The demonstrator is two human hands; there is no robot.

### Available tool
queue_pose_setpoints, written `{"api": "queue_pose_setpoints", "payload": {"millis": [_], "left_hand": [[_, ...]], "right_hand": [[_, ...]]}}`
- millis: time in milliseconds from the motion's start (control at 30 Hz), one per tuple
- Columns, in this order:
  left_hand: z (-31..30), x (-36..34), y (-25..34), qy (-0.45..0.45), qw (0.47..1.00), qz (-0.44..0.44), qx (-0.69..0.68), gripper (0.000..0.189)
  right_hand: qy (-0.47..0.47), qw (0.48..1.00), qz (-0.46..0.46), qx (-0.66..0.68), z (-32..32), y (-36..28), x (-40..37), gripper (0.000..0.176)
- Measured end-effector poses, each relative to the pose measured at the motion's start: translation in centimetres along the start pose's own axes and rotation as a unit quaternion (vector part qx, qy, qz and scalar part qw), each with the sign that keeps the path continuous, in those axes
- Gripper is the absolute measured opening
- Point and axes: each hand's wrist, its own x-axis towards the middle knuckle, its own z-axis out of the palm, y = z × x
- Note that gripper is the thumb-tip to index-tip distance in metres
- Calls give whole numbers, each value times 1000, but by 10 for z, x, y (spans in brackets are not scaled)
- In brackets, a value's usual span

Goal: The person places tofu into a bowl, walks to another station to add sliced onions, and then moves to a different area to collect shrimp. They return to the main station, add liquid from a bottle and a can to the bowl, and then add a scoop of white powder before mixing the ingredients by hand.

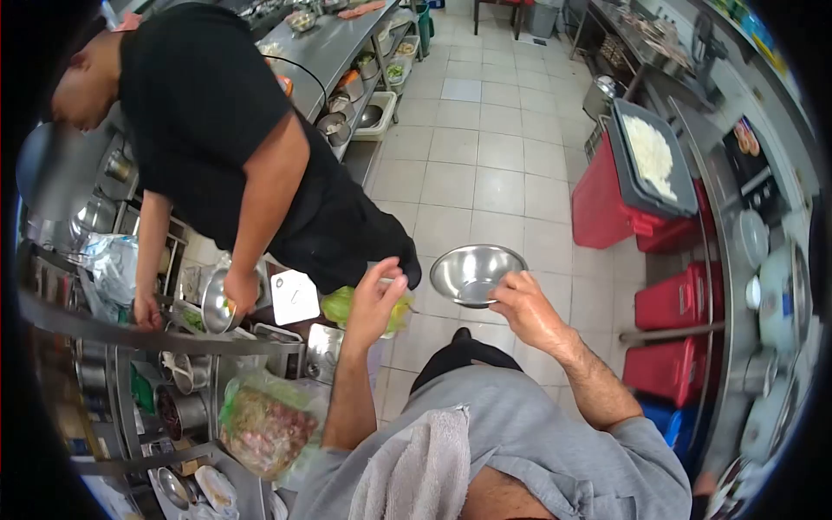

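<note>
My right hand point(530, 310) grips the rim of a shiny steel mixing bowl point(468, 270), holding it above the tiled floor. Nothing shows inside the bowl. My left hand point(373, 305) is raised to the left of the bowl, apart from it, with the fingers slightly curled and the thumb apart. No object shows in that hand. Just below and behind it is a yellow-green plastic bag point(340, 305). A white square board or scale point(295, 298) and a metal container lid point(324, 351) lie further left.
A co-worker in black point(217, 130) bends over the left counter, one hand at another steel bowl point(221, 299). A clear bag of chopped food point(267, 425) sits lower left. On the right stand red bins point(598, 208), one topped by a grey tray of white food point(648, 156). A steel counter point(347, 39) runs ahead.
</note>
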Motion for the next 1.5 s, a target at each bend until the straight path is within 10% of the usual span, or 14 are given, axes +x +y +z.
{"api": "queue_pose_setpoints", "payload": {"millis": [333,633,700,1200,1500], "left_hand": [[124,318,0,-36,969,-157,-189,71],[79,515,28,275,870,-66,-404,66],[65,570,35,310,860,-34,-404,63],[42,1129,93,306,888,-44,-341,58],[8,1335,125,397,846,28,-354,51]], "right_hand": [[-12,992,-118,45,-97,224,235,16],[-157,927,-331,83,-132,327,522,26],[-73,913,-351,194,-135,353,586,42],[90,973,133,165,-281,812,902,27],[17,957,-9,288,-329,857,1294,26]]}}
